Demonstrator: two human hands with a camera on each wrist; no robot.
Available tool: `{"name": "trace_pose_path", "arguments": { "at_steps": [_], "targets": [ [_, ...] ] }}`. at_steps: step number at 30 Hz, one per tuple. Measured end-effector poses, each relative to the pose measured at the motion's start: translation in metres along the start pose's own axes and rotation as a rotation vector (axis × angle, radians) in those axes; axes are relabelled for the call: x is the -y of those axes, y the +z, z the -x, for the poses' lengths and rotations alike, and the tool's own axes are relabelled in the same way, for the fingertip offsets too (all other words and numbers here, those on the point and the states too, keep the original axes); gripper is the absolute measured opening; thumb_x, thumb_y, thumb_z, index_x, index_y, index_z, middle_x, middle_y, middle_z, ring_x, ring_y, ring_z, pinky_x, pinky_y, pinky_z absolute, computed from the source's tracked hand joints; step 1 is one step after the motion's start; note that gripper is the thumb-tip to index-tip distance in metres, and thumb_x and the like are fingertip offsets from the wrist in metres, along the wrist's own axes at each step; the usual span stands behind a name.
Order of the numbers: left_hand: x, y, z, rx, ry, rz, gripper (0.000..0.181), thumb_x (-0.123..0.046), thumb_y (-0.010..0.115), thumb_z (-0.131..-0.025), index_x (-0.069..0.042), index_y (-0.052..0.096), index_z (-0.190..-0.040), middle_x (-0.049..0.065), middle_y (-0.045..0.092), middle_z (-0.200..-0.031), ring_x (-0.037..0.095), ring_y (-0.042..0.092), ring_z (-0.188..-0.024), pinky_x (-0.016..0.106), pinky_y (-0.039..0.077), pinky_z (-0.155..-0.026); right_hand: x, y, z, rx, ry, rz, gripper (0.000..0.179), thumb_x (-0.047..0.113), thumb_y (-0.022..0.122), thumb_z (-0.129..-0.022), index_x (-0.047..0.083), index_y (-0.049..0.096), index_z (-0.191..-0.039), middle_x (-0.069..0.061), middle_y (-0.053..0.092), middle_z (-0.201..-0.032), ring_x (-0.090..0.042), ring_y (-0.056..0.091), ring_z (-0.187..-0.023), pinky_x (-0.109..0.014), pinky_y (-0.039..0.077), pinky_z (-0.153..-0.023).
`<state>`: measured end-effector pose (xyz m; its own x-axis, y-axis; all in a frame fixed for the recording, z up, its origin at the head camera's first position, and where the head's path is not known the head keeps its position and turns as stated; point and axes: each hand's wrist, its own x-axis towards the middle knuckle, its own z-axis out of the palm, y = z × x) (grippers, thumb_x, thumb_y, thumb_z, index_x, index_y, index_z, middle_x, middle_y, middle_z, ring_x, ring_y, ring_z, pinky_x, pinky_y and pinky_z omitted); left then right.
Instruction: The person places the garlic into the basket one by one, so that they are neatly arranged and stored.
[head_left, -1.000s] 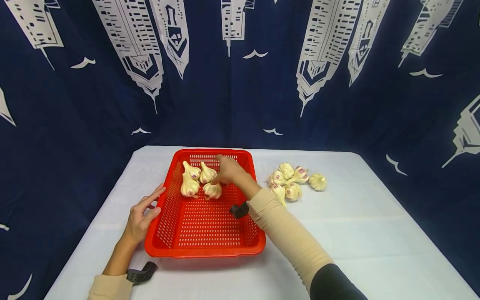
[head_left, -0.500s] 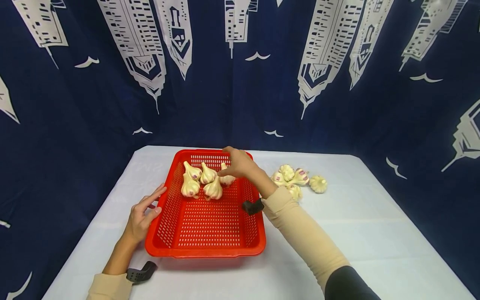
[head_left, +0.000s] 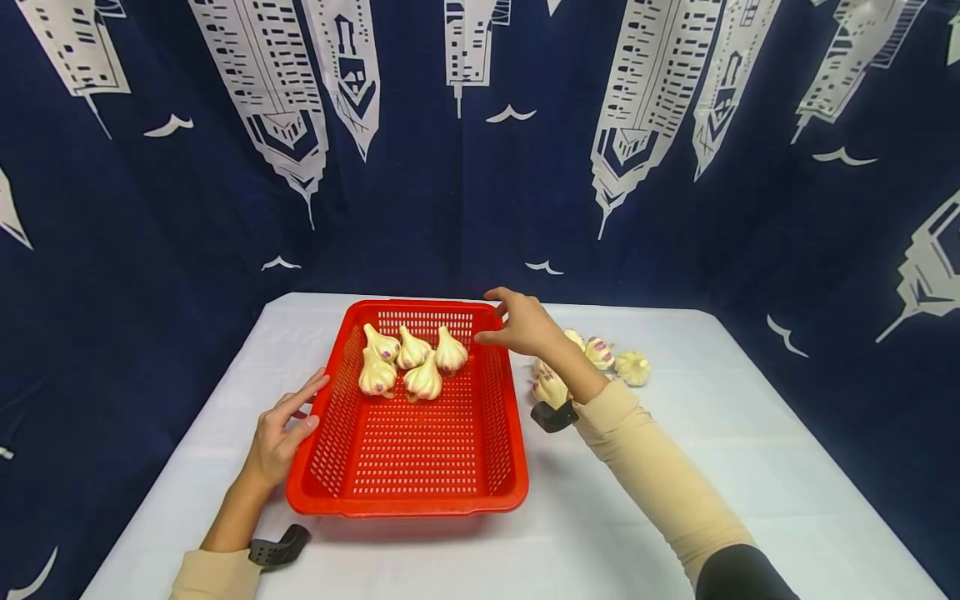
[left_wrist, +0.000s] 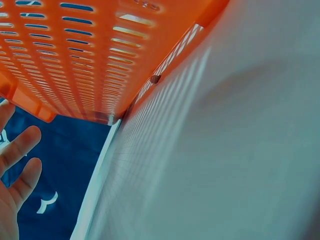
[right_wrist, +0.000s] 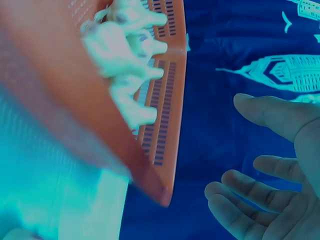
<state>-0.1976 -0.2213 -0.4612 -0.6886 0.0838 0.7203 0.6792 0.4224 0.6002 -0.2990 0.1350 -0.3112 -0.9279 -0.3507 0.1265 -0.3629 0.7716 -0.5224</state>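
Several garlic bulbs [head_left: 450,353] lie together in the far half of a red perforated plastic basket [head_left: 408,507]. At the basket's left rim rests my left hand [head_left: 272,442], its fingers loosely extended; the left wrist view shows these fingers [left_wrist: 26,181] beside the slotted wall. My right hand [head_left: 527,325] is over the far right rim, thumb and fingers spread with nothing between them. The right wrist view shows that hand [right_wrist: 280,195] apart from the basket, with the garlic stems pointing toward the basket's far wall. My right forearm partly hides a second garlic group [head_left: 551,389].
On the white-covered table [head_left: 660,475], more garlic bulbs lie right of the basket, one of them [head_left: 633,367] at the group's right side. A dark blue curtain [head_left: 465,225] with white building prints hangs behind the table.
My right hand has let go of a garlic bulb at the right of the group in the basket and moved right, to the far right rim. My left hand has stayed at the left rim.
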Motion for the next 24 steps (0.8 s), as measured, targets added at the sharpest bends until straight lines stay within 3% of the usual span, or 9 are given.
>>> {"name": "trace_pose_path", "arguments": {
  "at_steps": [10, 24],
  "targets": [
    [-0.001, -0.001, 0.0, 0.009, -0.013, 0.008, 0.051, -0.001, 0.054, -0.081, 0.001, 0.062, -0.131, 0.021, 0.056, -0.138, 0.005, 0.056, -0.099, 0.018, 0.042, -0.076, -0.027, -0.015, 0.017, -0.079, 0.003, 0.007, 0.067, 0.029, 0.08, -0.081, 0.003, 0.053, -0.137, -0.017, 0.066, -0.112, -0.03, 0.067, -0.09, -0.037, 0.057, -0.07],
    [0.0, -0.001, 0.0, 0.005, -0.007, -0.003, 0.051, -0.001, 0.054, -0.081, 0.002, 0.062, -0.131, 0.02, 0.056, -0.138, 0.004, 0.055, -0.1, 0.02, 0.042, -0.075, -0.076, -0.036, 0.034, -0.161, 0.018, 0.011, 0.064, 0.024, 0.077, -0.084, -0.002, 0.051, -0.137, -0.022, 0.065, -0.111, -0.035, 0.065, -0.097, -0.047, 0.053, -0.086]
  ]
}}
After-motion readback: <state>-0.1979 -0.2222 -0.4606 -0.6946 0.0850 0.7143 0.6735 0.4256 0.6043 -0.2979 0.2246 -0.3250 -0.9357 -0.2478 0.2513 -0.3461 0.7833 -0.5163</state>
